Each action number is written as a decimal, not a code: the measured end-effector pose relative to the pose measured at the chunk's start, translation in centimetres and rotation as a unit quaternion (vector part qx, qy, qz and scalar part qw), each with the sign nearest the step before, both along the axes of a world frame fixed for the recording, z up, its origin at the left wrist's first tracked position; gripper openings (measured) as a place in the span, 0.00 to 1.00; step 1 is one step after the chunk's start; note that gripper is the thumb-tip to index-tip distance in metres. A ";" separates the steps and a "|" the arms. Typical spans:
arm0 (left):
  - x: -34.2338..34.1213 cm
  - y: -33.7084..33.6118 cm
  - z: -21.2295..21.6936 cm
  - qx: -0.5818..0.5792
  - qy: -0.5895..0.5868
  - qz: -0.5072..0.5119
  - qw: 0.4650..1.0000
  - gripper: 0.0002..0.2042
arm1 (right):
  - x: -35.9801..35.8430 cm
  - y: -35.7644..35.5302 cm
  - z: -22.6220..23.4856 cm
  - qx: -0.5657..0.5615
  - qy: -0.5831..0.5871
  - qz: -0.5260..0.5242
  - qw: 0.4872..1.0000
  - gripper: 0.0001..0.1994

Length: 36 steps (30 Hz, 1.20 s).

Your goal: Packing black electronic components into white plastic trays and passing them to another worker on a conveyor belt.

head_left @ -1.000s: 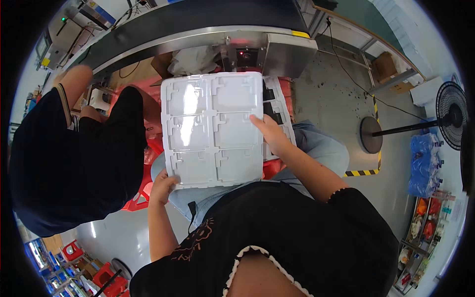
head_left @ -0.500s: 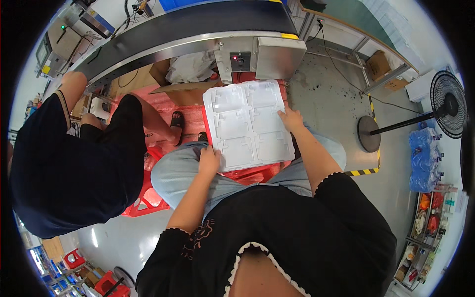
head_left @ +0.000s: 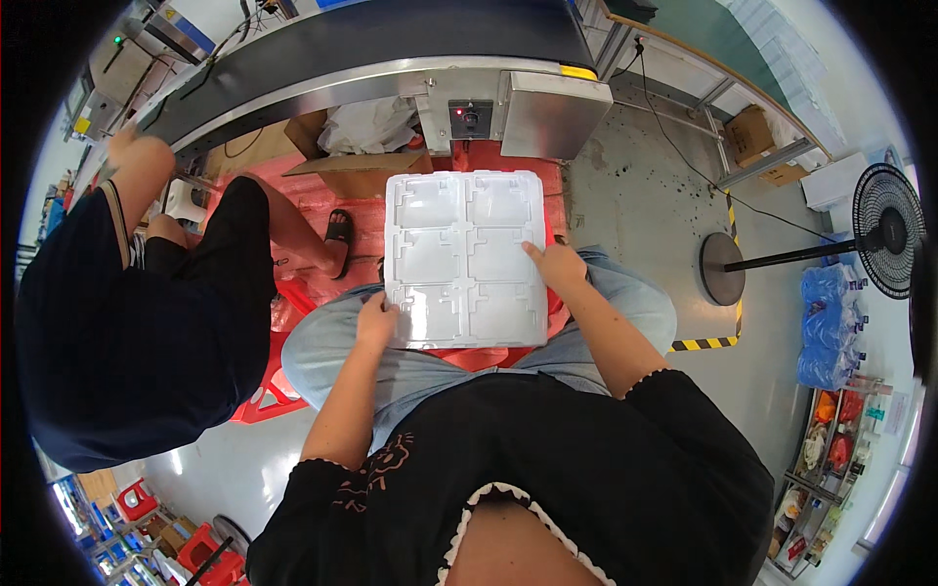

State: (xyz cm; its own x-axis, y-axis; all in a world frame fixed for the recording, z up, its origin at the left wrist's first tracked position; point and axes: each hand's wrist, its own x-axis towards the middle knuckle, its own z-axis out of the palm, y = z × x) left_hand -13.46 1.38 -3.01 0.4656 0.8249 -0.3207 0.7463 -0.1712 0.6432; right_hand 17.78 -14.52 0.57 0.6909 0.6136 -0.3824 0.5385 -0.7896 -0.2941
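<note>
A white moulded plastic tray (head_left: 427, 256) with several shallow rectangular compartments lies squarely in front of me, above a red stool (head_left: 481, 358) between my knees. Whether it is one tray or a stack, I cannot tell. At its lower left edge, my left hand (head_left: 375, 322) is closed on the rim. My right hand (head_left: 557, 267) grips the opposite edge a little farther up, its thumb over the top face and its other fingers partly hidden. The compartments show nothing in them.
Beyond the tray runs a dark conveyor belt (head_left: 391, 54) with a metal control box (head_left: 471, 119). A cardboard box (head_left: 366, 176) holding white plastic bags sits under it. A co-worker (head_left: 147, 322) is seated at my left. A floor fan (head_left: 887, 230) stands to the right.
The tray has turned clockwise from a slant to lie square, and shifted left. Both hands have stayed at its edges and moved with it. The co-worker's arm has moved slightly.
</note>
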 end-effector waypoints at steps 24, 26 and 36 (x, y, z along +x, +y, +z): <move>1.5 1.3 -0.6 -0.355 -0.170 0.114 0.912 0.15 | -3.1 -3.0 -0.8 -0.014 0.007 -0.191 0.981 0.34; 1.4 -0.2 -1.0 -0.363 -0.198 0.154 0.898 0.15 | -3.2 -3.3 -0.9 -0.002 0.057 -0.217 0.975 0.33; 2.8 -4.3 -3.6 -0.114 -0.209 0.256 0.937 0.14 | -5.4 -6.2 -1.3 0.082 0.057 -0.240 0.966 0.28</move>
State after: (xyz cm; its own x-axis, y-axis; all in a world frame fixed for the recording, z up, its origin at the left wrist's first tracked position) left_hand -10.63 -2.96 -6.64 0.1514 0.9065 -0.3941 0.3671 0.3186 0.8739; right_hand 12.37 -20.74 -0.73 0.8703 0.2915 -0.3969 0.0783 -0.8777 -0.4728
